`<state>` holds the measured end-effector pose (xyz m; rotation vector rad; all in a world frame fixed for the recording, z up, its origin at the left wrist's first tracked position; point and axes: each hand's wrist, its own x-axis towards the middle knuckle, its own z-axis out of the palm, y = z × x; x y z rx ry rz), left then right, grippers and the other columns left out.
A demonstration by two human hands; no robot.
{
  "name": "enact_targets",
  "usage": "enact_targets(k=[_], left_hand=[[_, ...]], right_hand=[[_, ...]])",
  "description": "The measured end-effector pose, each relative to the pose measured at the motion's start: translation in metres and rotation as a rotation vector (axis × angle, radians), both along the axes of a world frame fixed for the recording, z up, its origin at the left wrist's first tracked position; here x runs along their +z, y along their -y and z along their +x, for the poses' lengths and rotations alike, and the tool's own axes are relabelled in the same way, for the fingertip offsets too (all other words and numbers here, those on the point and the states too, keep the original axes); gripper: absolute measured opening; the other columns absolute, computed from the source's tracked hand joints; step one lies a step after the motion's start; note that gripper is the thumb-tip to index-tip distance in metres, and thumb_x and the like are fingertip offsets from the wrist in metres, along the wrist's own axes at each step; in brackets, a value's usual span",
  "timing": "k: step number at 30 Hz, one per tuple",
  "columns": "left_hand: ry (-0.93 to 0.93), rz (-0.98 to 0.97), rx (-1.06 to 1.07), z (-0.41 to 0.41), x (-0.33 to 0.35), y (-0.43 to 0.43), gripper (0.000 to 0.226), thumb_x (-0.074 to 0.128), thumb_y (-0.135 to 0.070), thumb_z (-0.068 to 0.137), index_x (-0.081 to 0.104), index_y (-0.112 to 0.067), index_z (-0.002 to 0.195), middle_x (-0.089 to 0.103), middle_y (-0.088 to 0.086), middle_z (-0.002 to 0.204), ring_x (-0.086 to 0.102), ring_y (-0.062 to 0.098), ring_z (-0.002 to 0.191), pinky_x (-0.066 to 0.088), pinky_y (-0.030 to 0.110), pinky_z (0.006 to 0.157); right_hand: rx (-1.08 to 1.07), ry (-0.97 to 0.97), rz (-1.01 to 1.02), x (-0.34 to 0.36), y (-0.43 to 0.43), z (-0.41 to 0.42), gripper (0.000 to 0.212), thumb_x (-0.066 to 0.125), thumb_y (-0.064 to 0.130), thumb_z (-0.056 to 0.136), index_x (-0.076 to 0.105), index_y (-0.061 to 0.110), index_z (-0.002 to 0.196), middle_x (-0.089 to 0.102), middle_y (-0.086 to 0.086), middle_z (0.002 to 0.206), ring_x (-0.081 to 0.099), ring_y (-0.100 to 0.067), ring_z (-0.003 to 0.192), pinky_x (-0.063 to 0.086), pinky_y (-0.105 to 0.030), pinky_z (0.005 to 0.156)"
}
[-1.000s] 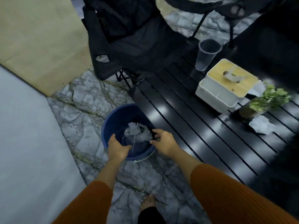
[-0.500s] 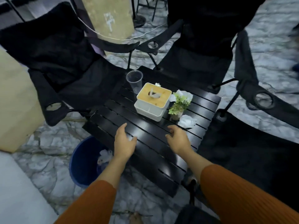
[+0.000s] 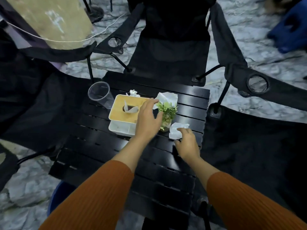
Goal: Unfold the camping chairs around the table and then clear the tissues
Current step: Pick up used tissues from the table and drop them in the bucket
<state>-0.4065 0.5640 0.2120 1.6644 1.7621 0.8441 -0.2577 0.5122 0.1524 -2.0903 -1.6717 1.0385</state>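
Three black camping chairs stand unfolded around the black slatted table (image 3: 103,143): one at the left (image 3: 33,100), one at the far side (image 3: 169,52), one at the right (image 3: 252,140). A flat white tissue (image 3: 168,97) lies behind a small green plant (image 3: 167,112). My left hand (image 3: 147,118) stretches over the tissue box (image 3: 121,128) with straight fingers, fingertips just short of that tissue. A crumpled tissue (image 3: 176,131) lies right of the plant; the fingertips of my right hand (image 3: 187,143) touch it. A third small crumpled tissue (image 3: 133,92) sits behind the box.
A clear plastic cup (image 3: 99,94) stands at the table's far left corner. The rim of a blue bucket (image 3: 55,198) shows on the marble floor at the lower left, under my left sleeve. A blue object (image 3: 290,30) lies at the far right.
My view has swung up from the bucket to the table. Both hands left the bucket, crossed the near half of the table and reached forward to the tissues by the plant.
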Motion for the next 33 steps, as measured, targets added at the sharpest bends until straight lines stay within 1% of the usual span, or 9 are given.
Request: enact_targets(k=[4, 9, 13, 16, 18, 21, 26, 29, 33], left_hand=[[0.011, -0.009, -0.120, -0.007, -0.016, -0.061, 0.040, 0.060, -0.009, 0.087, 0.056, -0.011, 0.127, 0.053, 0.006, 0.135, 0.048, 0.021, 0.128, 0.038, 0.037, 0.111], [-0.054, -0.145, -0.239, -0.006, -0.036, -0.134, 0.045, 0.059, -0.008, 0.086, 0.055, -0.018, 0.130, 0.053, 0.002, 0.135, 0.050, 0.017, 0.124, 0.036, 0.021, 0.099], [-0.282, -0.332, -0.476, 0.005, -0.051, -0.182, 0.055, 0.063, 0.003, 0.079, 0.057, -0.017, 0.130, 0.049, 0.007, 0.137, 0.048, 0.024, 0.126, 0.044, 0.034, 0.101], [-0.491, -0.522, -0.561, 0.015, -0.064, -0.192, 0.062, 0.078, -0.005, 0.074, 0.054, -0.020, 0.130, 0.037, 0.010, 0.137, 0.044, 0.032, 0.124, 0.046, 0.047, 0.100], [-0.609, -0.577, -0.560, 0.018, -0.071, -0.189, 0.061, 0.081, -0.008, 0.071, 0.053, -0.020, 0.124, 0.035, 0.009, 0.134, 0.041, 0.034, 0.123, 0.047, 0.047, 0.096], [-0.739, -0.492, -0.559, 0.023, -0.078, -0.187, 0.043, 0.068, -0.001, 0.080, 0.055, -0.013, 0.119, 0.046, 0.011, 0.130, 0.048, 0.035, 0.119, 0.048, 0.043, 0.091], [-0.573, -0.461, -0.439, 0.020, -0.070, -0.194, 0.021, 0.060, 0.002, 0.081, 0.066, -0.004, 0.100, 0.065, 0.017, 0.110, 0.063, 0.037, 0.099, 0.053, 0.041, 0.081], [-0.348, -0.435, -0.340, 0.010, -0.053, -0.192, 0.010, 0.065, -0.003, 0.078, 0.063, -0.011, 0.084, 0.066, 0.011, 0.099, 0.063, 0.032, 0.090, 0.052, 0.035, 0.073], [-0.117, -0.327, -0.212, -0.006, -0.024, -0.173, 0.007, 0.068, -0.011, 0.075, 0.061, -0.013, 0.075, 0.058, -0.002, 0.076, 0.053, 0.020, 0.074, 0.038, 0.026, 0.058]], right_hand=[[-0.010, 0.037, -0.076, -0.026, -0.022, -0.014, 0.045, 0.059, 0.010, 0.090, 0.050, 0.018, 0.133, 0.038, -0.005, 0.141, 0.035, -0.027, 0.128, 0.046, -0.041, 0.097], [-0.156, 0.033, -0.030, -0.036, -0.049, -0.004, 0.015, 0.052, 0.002, 0.091, 0.067, 0.002, 0.094, 0.057, -0.010, 0.113, 0.052, -0.026, 0.105, 0.047, -0.035, 0.086], [-0.380, -0.007, 0.035, -0.026, -0.079, 0.014, 0.013, 0.056, 0.002, 0.086, 0.066, 0.010, 0.081, 0.057, -0.004, 0.095, 0.052, -0.019, 0.086, 0.033, -0.022, 0.072], [-0.431, -0.033, 0.077, -0.022, -0.102, 0.022, 0.011, 0.059, 0.000, 0.083, 0.067, 0.008, 0.080, 0.060, -0.009, 0.092, 0.049, -0.017, 0.081, 0.028, -0.014, 0.067], [-0.441, -0.049, 0.083, -0.021, -0.114, 0.024, 0.014, 0.058, 0.002, 0.081, 0.064, 0.012, 0.075, 0.063, -0.010, 0.093, 0.050, -0.016, 0.082, 0.029, -0.015, 0.067], [-0.447, -0.034, 0.074, -0.021, -0.124, 0.021, 0.020, 0.058, 0.007, 0.082, 0.056, 0.022, 0.068, 0.062, -0.004, 0.092, 0.053, -0.017, 0.083, 0.035, -0.024, 0.070], [-0.458, -0.028, 0.117, -0.014, -0.130, 0.015, 0.014, 0.061, 0.005, 0.083, 0.063, 0.015, 0.074, 0.057, -0.003, 0.090, 0.051, -0.016, 0.078, 0.028, -0.016, 0.063], [-0.445, -0.051, 0.145, -0.002, -0.131, 0.012, 0.010, 0.061, 0.003, 0.083, 0.066, 0.011, 0.078, 0.058, -0.006, 0.092, 0.052, -0.017, 0.078, 0.027, -0.015, 0.061], [-0.395, -0.086, 0.204, 0.025, -0.131, 0.002, 0.008, 0.063, 0.005, 0.083, 0.067, 0.011, 0.083, 0.056, -0.003, 0.094, 0.052, -0.017, 0.081, 0.029, -0.014, 0.065]])
